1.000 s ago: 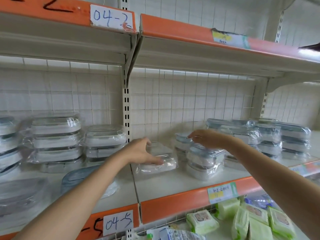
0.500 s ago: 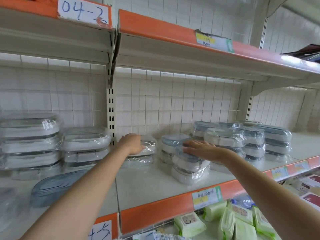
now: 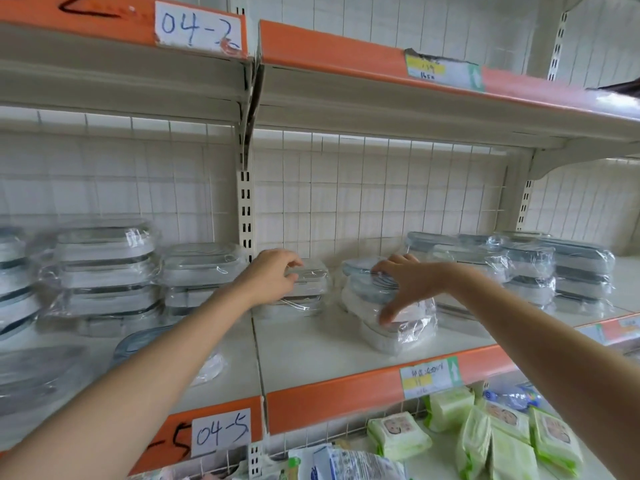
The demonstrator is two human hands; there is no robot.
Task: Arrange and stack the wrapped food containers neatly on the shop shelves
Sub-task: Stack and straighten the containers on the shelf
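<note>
While stacked — two hands (image 3: 273, 275) (image 3: 405, 282), two piles (image 3: 304, 289) (image 3: 391, 313).

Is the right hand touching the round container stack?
Touching: the head view shows the right hand spread over the stack, thumb against its wrapped side.

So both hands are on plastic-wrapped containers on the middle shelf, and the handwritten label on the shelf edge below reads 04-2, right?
Not quite. The head view shows the white handwritten label on the orange edge of that shelf reads 04-5; 04-2 is on the shelf above. The rest holds: the left hand and right hand are both on clear plastic-wrapped containers, the left on a small rectangular stack, the right on a blue-lidded stack.
</note>
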